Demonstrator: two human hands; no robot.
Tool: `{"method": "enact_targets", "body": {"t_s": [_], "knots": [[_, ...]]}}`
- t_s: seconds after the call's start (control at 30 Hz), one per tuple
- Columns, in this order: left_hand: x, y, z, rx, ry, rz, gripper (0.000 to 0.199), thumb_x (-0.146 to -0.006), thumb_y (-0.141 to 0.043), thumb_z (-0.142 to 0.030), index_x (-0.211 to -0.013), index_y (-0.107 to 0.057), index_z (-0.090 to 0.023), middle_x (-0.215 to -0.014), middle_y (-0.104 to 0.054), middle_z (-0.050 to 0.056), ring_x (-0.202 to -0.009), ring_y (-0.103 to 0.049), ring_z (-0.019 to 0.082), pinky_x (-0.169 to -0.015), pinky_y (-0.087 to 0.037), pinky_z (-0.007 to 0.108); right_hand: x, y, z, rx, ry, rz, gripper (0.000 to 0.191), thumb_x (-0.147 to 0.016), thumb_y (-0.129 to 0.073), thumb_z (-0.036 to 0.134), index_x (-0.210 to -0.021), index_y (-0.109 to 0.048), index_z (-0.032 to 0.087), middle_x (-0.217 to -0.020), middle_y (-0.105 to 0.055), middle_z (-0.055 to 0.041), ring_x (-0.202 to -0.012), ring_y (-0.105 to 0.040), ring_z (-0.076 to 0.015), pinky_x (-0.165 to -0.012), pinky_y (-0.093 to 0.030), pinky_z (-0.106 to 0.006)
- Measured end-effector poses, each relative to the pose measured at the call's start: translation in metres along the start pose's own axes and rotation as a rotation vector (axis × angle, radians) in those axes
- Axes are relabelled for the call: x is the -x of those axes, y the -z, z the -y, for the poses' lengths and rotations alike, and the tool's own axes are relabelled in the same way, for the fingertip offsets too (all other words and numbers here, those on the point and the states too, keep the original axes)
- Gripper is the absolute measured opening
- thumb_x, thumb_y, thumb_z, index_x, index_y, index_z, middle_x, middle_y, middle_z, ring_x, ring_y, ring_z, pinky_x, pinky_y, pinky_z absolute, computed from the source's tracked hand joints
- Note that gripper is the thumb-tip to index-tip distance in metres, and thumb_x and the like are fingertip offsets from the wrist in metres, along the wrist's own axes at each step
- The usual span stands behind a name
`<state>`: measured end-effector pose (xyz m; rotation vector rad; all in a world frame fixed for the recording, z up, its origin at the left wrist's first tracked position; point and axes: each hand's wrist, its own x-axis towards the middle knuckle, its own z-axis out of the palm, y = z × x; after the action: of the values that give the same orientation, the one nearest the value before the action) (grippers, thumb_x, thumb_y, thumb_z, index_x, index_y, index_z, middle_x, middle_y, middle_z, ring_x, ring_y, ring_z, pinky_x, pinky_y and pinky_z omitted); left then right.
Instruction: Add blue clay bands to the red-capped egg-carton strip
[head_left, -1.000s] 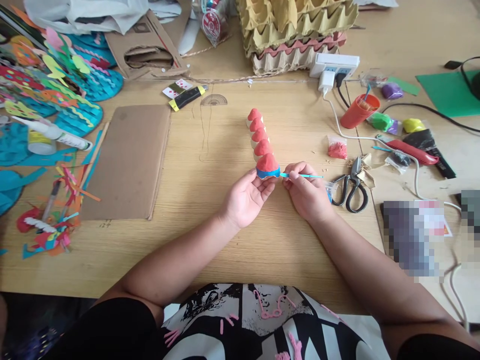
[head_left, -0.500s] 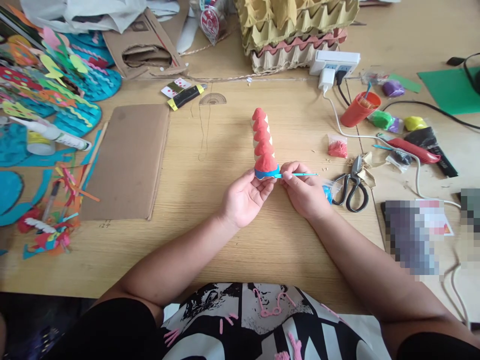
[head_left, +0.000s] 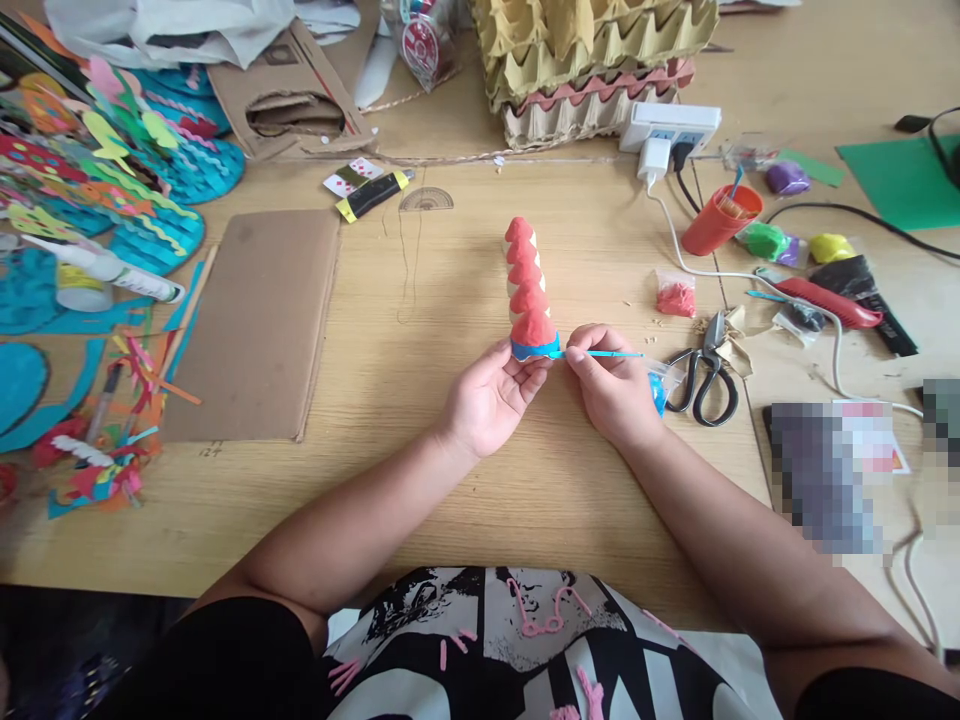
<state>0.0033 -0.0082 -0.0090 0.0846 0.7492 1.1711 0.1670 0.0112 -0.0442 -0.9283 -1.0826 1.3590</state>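
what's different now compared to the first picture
The far end of the red-and-white strip has swung slightly right, and the tip of the blue tool has moved left onto the blue band. Nothing was picked up or let go: the left hand keeps the strip, the right hand the tool. Scissors and cardboard stayed put.

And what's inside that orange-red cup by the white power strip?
The cup holds thin wooden-looking sticks, with something blue poking out. Its wall hides whatever lies lower down.
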Motion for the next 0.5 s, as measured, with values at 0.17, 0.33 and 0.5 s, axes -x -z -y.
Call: {"method": "enact_targets", "body": {"t_s": [0.17, 0.33, 0.5], "knots": [[-0.0013, 0.0005, 0.0007, -0.021, -0.002, -0.023, 0.023, -0.103, -0.055, -0.020, -0.092, -0.074, -0.015, -0.088, -0.078, 0.006, -0.081, -0.075, 0.012, -0.081, -0.061, 0.022, 0.0015, -0.0022, 0.0041, 0.026, 0.026, -0.031, 0.027, -0.085, -0.085, 0.046, -0.080, -0.067, 0.026, -0.085, -0.057, -0.0002, -0.079, -0.048, -0.0173, -0.073, -0.042, -0.032], [-0.0013, 0.0013, 0.0006, -0.030, 0.002, -0.027, 0.021, -0.102, -0.056, -0.022, -0.093, -0.074, -0.016, -0.088, -0.077, 0.006, -0.083, -0.075, 0.013, -0.083, -0.061, 0.023, 0.0014, -0.0015, 0.0043, 0.052, 0.015, -0.026, 0.026, -0.086, -0.086, 0.046, -0.081, -0.068, 0.026, -0.085, -0.057, -0.0005, -0.078, -0.048, -0.0173, -0.071, -0.042, -0.032], [-0.0006, 0.0010, -0.0001, -0.025, 0.001, -0.019, 0.023, -0.103, -0.055, -0.021, -0.092, -0.074, -0.016, -0.088, -0.077, 0.005, -0.082, -0.074, 0.012, -0.081, -0.060, 0.022, 0.0020, -0.0022, 0.0081, 0.071, 0.048, 0.005, 0.029, -0.085, -0.086, 0.047, -0.078, -0.067, 0.026, -0.085, -0.057, -0.0010, -0.079, -0.049, -0.0178, -0.071, -0.042, -0.033]]}}
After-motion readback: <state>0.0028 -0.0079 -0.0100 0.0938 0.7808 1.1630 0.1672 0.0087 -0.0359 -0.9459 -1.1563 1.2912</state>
